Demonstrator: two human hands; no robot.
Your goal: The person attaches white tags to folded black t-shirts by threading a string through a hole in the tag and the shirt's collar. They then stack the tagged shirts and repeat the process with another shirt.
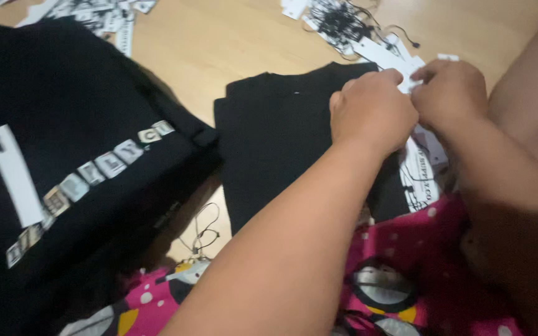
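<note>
My left hand (pixel 370 110) and my right hand (pixel 449 93) meet fingertip to fingertip over the right edge of a folded black garment (pixel 275 137) on the wooden floor. Both pinch a white paper tag (pixel 413 78) between their fingers; what exactly each finger holds is hidden by the knuckles. More white tags with black strings (pixel 420 177) lie under my right wrist.
A stack of folded black shirts with a white printed strip (pixel 63 162) fills the left. Heaps of white tags and black strings lie at the top centre (pixel 344 25) and top left (pixel 101 15). Pink dotted cloth (pixel 406 274) covers my lap. A loose black string (pixel 205 233) lies between.
</note>
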